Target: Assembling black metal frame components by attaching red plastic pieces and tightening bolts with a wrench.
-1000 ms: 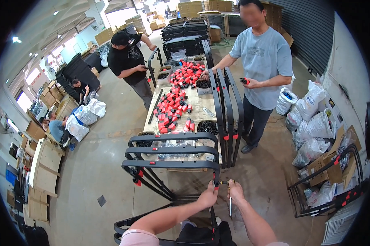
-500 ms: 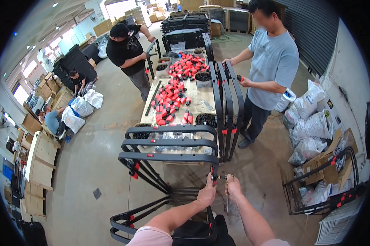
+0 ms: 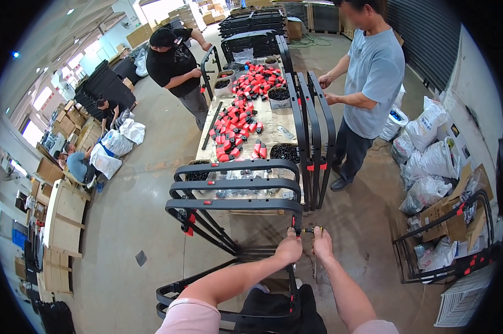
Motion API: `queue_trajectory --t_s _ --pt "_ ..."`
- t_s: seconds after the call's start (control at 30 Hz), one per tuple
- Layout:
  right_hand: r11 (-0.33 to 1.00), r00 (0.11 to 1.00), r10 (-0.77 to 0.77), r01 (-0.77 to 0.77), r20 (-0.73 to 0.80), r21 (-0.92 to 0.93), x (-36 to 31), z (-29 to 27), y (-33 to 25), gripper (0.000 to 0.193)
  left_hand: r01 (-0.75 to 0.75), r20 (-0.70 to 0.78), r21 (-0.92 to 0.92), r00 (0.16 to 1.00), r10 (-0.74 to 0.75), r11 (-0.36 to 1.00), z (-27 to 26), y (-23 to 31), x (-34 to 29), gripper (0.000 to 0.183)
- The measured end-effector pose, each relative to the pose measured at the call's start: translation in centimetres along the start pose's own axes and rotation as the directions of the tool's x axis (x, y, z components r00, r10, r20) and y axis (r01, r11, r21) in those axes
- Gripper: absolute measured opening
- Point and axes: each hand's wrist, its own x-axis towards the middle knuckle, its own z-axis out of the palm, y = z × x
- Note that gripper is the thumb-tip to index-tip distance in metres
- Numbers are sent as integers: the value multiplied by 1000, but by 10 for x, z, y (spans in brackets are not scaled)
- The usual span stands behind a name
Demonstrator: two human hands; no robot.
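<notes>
The left hand (image 3: pixel 289 249) grips the nearest of three black frames (image 3: pixel 234 204), the right hand (image 3: pixel 322 245) one tool (image 3: pixel 309 230).

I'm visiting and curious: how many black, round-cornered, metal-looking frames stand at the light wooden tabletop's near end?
3: the nearest frame, touched by the left hand; the middle frame behind it; the farthest frame, beside the tabletop. Overlap may hide more.
</notes>
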Motion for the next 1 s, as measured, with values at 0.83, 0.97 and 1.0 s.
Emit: queue_trajectory --t_s 0.83,0.97,1.0 --pt "986 976 -168 168 -140 -9 25 1 42 48 67 200 5 978 -66 998 -32 39 -16 76" --pt "978 998 42 -49 37 201 4 -4 6 38 -50 109 0 993 49 999 -26 23 -27 83" --pt "962 998 66 -69 20 263 2 3 2 33 -106 62 -9 992 107 994 -20 18 -27 84"
